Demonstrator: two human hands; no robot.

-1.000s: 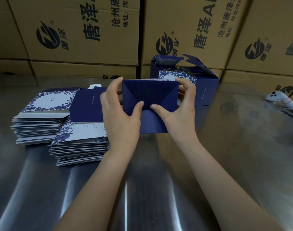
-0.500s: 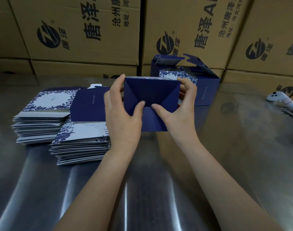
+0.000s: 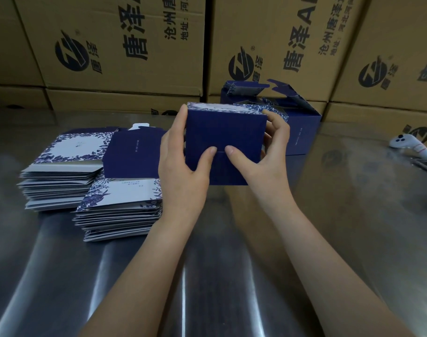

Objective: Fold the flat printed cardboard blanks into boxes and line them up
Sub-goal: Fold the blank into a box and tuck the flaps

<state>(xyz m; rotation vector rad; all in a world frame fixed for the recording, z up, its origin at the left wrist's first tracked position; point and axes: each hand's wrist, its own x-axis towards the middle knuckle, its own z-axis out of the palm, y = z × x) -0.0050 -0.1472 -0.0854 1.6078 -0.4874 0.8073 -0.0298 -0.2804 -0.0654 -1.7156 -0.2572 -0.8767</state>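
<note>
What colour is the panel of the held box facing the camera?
The box panel is plain dark navy; head view.

2 bare hands show, the left hand (image 3: pixel 181 171) and the right hand (image 3: pixel 263 161); between them is 1 dark blue box (image 3: pixel 224 132); behind it stands 1 finished box (image 3: pixel 302 135) with its top flaps up, and whether a 2nd stands behind that cannot be told; flat blanks lie in 2 stacks, the far stack (image 3: pixel 59 186) and the near stack (image 3: pixel 120 215), each with too many sheets to count; 1 loose blue blank (image 3: pixel 132 154) lies across the 2 stacks; 4 brown cartons (image 3: pixel 125 45) make the upper row at the back, with edges of more beneath, their number unclear; 1 white controller (image 3: pixel 411 147) lies at the right; all on 1 metal table (image 3: pixel 353 215).
</note>
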